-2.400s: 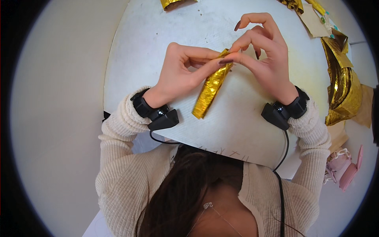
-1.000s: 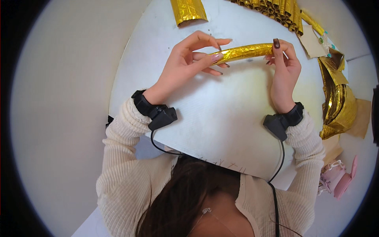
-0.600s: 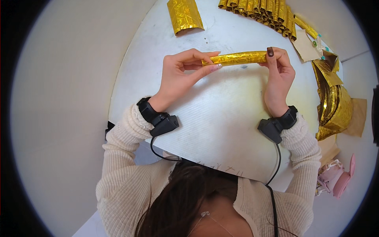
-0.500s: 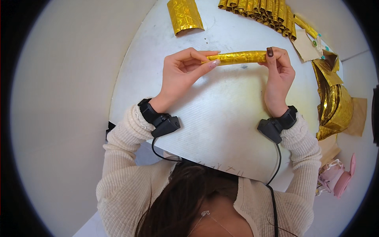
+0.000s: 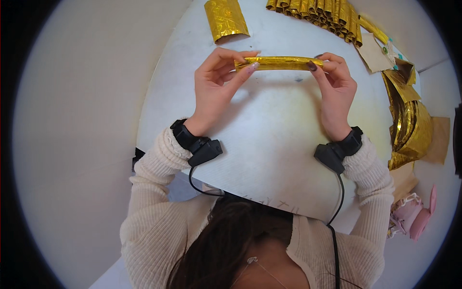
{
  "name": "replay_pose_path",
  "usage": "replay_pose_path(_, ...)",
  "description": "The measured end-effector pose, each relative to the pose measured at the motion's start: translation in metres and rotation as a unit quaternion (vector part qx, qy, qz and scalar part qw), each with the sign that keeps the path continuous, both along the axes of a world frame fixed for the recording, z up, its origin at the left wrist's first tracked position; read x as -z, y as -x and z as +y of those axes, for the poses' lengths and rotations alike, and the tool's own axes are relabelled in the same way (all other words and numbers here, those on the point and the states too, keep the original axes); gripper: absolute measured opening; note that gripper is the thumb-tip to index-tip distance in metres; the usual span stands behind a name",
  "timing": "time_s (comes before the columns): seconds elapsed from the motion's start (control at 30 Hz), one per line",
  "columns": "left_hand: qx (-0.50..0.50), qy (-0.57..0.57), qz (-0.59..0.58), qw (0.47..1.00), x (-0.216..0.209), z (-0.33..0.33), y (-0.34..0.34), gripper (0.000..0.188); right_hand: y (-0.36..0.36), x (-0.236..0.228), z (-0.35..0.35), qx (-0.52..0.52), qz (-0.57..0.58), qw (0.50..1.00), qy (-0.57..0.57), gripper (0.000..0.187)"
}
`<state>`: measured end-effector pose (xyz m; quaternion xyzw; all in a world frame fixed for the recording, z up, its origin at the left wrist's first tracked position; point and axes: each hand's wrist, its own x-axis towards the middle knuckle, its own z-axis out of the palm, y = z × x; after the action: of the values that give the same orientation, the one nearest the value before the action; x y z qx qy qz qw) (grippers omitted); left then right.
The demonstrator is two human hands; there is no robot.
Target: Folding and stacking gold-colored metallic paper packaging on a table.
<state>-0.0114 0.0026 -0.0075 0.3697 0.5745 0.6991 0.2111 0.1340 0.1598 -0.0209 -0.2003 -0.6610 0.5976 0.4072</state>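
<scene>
Between my hands, above the white table, is a narrow rolled strip of shiny gold foil paper [image 5: 281,63]. My left hand [image 5: 219,72] pinches its left end between thumb and fingers. At the opposite end, my right hand [image 5: 334,77] grips it, thumb on the near side and fingertips behind. The strip lies roughly level and shows a lengthwise crease or edge. Beyond my left hand, a single curved gold foil sheet [image 5: 226,20] rests on the table, apart from both hands.
Many gold paper rolls [image 5: 327,17] are stacked at the far right. A thick bundle of gold sheets [image 5: 409,123] lies on the right, with brown paper [image 5: 374,54] near it. A pink bag [image 5: 411,216] sits at the lower right. Cables [image 5: 332,241] run from my black wristbands.
Both hands have moved slightly away from me with the gold roll. The roll now looks flatter and is turned to show a crease; my right thumb has shifted inward along it.
</scene>
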Motion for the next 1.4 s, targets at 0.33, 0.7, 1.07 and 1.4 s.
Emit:
replay_pose_path(0.33, 0.088, 0.06, 0.317, 0.942, -0.01, -0.01, 0.023, 0.02, -0.002, 0.002, 0.001, -0.034, 0.032, 0.997, 0.066, 0.01)
replay_pose_path(0.7, 0.09, 0.025, 0.416, 0.904, -0.018, -0.016, 0.023, 0.027, -0.003, 0.001, 0.0, -0.105, 0.022, 0.994, 0.024, 0.005)
replay_pose_path(1.07, -0.04, 0.001, 0.423, 0.905, -0.01, -0.016, 0.031, 0.026, -0.006, 0.002, 0.001, -0.067, 0.043, 0.996, 0.038, 0.006)
replay_pose_path(1.4, -0.059, 0.051, 0.369, 0.926, -0.001, -0.01, 0.041, 0.022, -0.008, 0.003, 0.002, -0.045, 0.062, 0.997, 0.02, 0.007)
